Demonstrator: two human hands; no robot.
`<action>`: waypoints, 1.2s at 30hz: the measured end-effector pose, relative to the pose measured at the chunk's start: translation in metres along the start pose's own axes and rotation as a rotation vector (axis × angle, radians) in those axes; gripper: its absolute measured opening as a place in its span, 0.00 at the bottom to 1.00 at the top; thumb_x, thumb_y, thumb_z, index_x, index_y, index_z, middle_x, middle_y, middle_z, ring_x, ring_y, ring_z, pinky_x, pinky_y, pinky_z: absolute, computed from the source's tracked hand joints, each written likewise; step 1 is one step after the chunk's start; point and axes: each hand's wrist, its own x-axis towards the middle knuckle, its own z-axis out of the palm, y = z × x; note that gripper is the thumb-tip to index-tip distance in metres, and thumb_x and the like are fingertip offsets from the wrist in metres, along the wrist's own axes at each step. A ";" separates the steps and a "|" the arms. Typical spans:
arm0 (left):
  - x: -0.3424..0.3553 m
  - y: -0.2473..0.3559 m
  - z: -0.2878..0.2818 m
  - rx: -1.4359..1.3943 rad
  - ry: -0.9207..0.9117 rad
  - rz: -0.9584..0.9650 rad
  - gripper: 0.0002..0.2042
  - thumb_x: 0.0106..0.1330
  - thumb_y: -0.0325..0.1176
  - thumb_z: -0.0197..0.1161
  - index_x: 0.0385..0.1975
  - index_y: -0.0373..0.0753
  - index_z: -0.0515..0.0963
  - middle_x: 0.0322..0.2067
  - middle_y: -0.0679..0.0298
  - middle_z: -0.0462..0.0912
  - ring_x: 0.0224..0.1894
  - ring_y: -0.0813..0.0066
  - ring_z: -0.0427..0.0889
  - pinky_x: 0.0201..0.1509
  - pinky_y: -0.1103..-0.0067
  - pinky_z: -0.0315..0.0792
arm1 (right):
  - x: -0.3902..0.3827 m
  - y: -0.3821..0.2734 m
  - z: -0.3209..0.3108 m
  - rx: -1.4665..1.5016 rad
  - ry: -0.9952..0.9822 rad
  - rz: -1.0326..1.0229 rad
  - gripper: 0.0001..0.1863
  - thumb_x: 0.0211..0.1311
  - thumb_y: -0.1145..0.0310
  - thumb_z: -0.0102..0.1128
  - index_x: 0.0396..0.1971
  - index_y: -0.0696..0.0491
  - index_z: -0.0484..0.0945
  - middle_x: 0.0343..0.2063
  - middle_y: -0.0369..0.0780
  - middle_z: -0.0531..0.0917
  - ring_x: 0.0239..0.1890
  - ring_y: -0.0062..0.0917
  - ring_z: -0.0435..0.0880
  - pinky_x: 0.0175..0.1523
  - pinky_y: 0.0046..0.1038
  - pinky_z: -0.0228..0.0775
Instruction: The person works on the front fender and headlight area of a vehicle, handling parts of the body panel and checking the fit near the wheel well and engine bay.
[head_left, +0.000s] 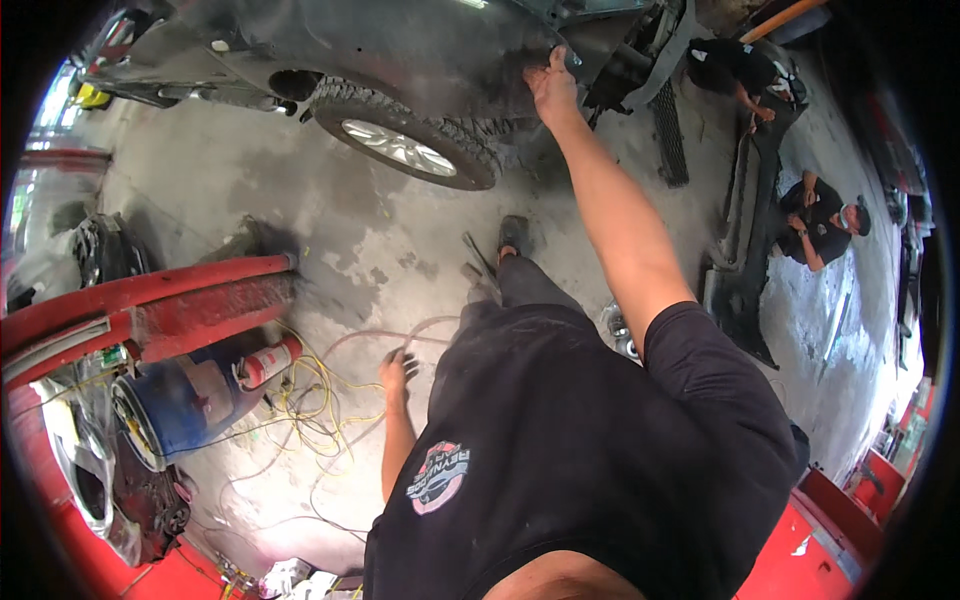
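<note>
My right arm reaches forward to a dark grey vehicle (440,55) at the top of the view. My right hand (552,88) is at its body panel, fingers spread, with nothing visible in it; whether the palm presses on the panel I cannot tell. Just left of that hand is a wheel (400,148) with a knobby tire and silver rim. To its right, the vehicle's end has dark parts exposed and a loose-looking curved panel (665,60). My left hand (397,372) hangs low at my side, fingers loosely apart and holding nothing, above hoses on the floor.
A red steel beam (215,300), a blue drum (190,400) and a fire extinguisher (268,364) stand at left. Yellow cord (318,405) lies coiled on the floor. At right, two people (750,75) (825,222) are beside a long black bumper-like part (745,270).
</note>
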 end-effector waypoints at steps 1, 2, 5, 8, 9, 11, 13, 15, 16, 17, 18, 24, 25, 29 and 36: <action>-0.002 0.011 0.022 0.015 -0.068 0.039 0.17 0.71 0.36 0.55 0.54 0.33 0.74 0.38 0.55 0.84 0.35 0.66 0.85 0.35 0.74 0.79 | -0.002 0.000 0.003 0.005 0.000 -0.006 0.34 0.68 0.45 0.56 0.49 0.66 0.66 0.43 0.51 0.79 0.45 0.41 0.79 0.58 0.39 0.71; -0.006 0.020 0.042 0.046 -0.116 0.093 0.17 0.71 0.36 0.55 0.53 0.31 0.74 0.39 0.55 0.84 0.36 0.66 0.85 0.36 0.74 0.79 | -0.004 0.000 0.006 -0.047 0.043 -0.004 0.33 0.69 0.43 0.54 0.45 0.66 0.71 0.36 0.49 0.80 0.40 0.37 0.80 0.52 0.37 0.72; -0.015 0.038 0.076 0.215 -0.243 0.236 0.18 0.71 0.36 0.55 0.53 0.30 0.74 0.39 0.55 0.84 0.37 0.67 0.85 0.38 0.76 0.77 | -0.009 -0.004 0.012 -0.144 0.095 0.008 0.33 0.70 0.42 0.52 0.39 0.65 0.77 0.27 0.45 0.81 0.31 0.32 0.78 0.43 0.33 0.71; -0.020 0.029 0.075 0.190 -0.207 0.286 0.18 0.70 0.37 0.56 0.53 0.30 0.75 0.39 0.56 0.84 0.37 0.68 0.85 0.38 0.77 0.76 | -0.014 -0.006 0.021 -0.152 0.148 0.022 0.28 0.70 0.43 0.52 0.33 0.59 0.76 0.20 0.38 0.73 0.23 0.26 0.70 0.39 0.29 0.71; -0.019 0.020 0.069 0.175 -0.175 0.287 0.17 0.71 0.36 0.55 0.53 0.31 0.75 0.39 0.55 0.84 0.36 0.68 0.85 0.36 0.76 0.76 | -0.016 -0.006 0.024 -0.116 0.159 0.026 0.25 0.70 0.45 0.52 0.29 0.56 0.73 0.14 0.33 0.66 0.18 0.22 0.62 0.39 0.27 0.72; -0.019 -0.008 0.053 0.135 -0.132 0.234 0.17 0.71 0.36 0.55 0.53 0.31 0.75 0.39 0.55 0.84 0.35 0.68 0.85 0.35 0.76 0.77 | -0.018 -0.007 0.030 -0.089 0.151 -0.004 0.25 0.70 0.45 0.53 0.30 0.56 0.74 0.14 0.33 0.67 0.17 0.22 0.63 0.36 0.27 0.70; -0.021 -0.052 0.031 0.093 -0.021 0.123 0.16 0.71 0.34 0.54 0.52 0.31 0.75 0.38 0.54 0.84 0.34 0.67 0.85 0.32 0.74 0.77 | -0.021 -0.007 0.032 -0.063 0.118 -0.029 0.25 0.70 0.45 0.53 0.32 0.56 0.74 0.15 0.34 0.67 0.17 0.22 0.64 0.33 0.27 0.68; -0.023 -0.107 0.006 0.164 0.010 0.051 0.17 0.70 0.35 0.55 0.53 0.31 0.75 0.38 0.53 0.85 0.33 0.64 0.85 0.31 0.73 0.77 | -0.022 -0.007 0.032 -0.070 0.188 0.008 0.24 0.70 0.47 0.55 0.32 0.56 0.75 0.15 0.33 0.68 0.18 0.21 0.64 0.31 0.28 0.65; -0.023 -0.138 -0.008 0.272 0.010 0.029 0.17 0.69 0.34 0.56 0.53 0.32 0.75 0.37 0.54 0.85 0.32 0.64 0.85 0.31 0.73 0.78 | -0.023 -0.006 0.031 -0.075 0.224 0.015 0.24 0.70 0.47 0.55 0.32 0.56 0.75 0.15 0.33 0.68 0.18 0.21 0.64 0.31 0.28 0.65; -0.024 -0.169 -0.021 0.380 0.031 0.068 0.17 0.68 0.34 0.57 0.52 0.32 0.76 0.36 0.54 0.85 0.32 0.63 0.85 0.32 0.72 0.78 | -0.023 -0.005 0.029 -0.077 0.205 0.015 0.23 0.70 0.47 0.55 0.32 0.56 0.75 0.15 0.34 0.69 0.18 0.23 0.65 0.31 0.27 0.66; -0.019 -0.194 -0.034 0.505 0.030 0.062 0.16 0.68 0.34 0.57 0.51 0.32 0.76 0.36 0.54 0.85 0.32 0.63 0.85 0.32 0.72 0.78 | -0.022 -0.005 0.027 -0.080 0.200 0.009 0.23 0.70 0.48 0.56 0.32 0.56 0.75 0.16 0.35 0.70 0.19 0.24 0.66 0.32 0.27 0.67; 0.037 -0.215 -0.056 1.173 -0.130 0.631 0.15 0.67 0.36 0.58 0.48 0.33 0.79 0.33 0.55 0.85 0.31 0.66 0.85 0.31 0.72 0.78 | -0.012 0.004 0.016 -0.049 0.167 -0.009 0.25 0.70 0.47 0.56 0.33 0.59 0.74 0.22 0.40 0.76 0.28 0.28 0.75 0.40 0.30 0.70; 0.039 -0.192 -0.049 1.110 -0.124 0.544 0.15 0.67 0.36 0.58 0.47 0.32 0.79 0.33 0.56 0.85 0.31 0.66 0.85 0.30 0.72 0.78 | -0.010 0.003 0.014 -0.053 0.219 -0.028 0.25 0.70 0.47 0.56 0.33 0.59 0.74 0.22 0.40 0.76 0.28 0.28 0.75 0.40 0.30 0.70; 0.048 -0.035 0.019 0.339 0.023 0.109 0.15 0.68 0.37 0.59 0.46 0.31 0.79 0.32 0.56 0.84 0.29 0.67 0.84 0.28 0.72 0.77 | -0.011 -0.004 0.012 -0.012 0.133 0.062 0.25 0.70 0.47 0.54 0.31 0.58 0.72 0.22 0.39 0.75 0.29 0.27 0.75 0.43 0.30 0.70; 0.017 0.165 0.108 -0.050 -0.194 0.475 0.18 0.71 0.36 0.56 0.55 0.29 0.73 0.42 0.54 0.83 0.40 0.66 0.85 0.43 0.74 0.79 | -0.023 -0.012 0.022 -0.097 0.073 0.026 0.25 0.71 0.47 0.53 0.22 0.51 0.65 0.15 0.30 0.62 0.18 0.17 0.62 0.31 0.23 0.66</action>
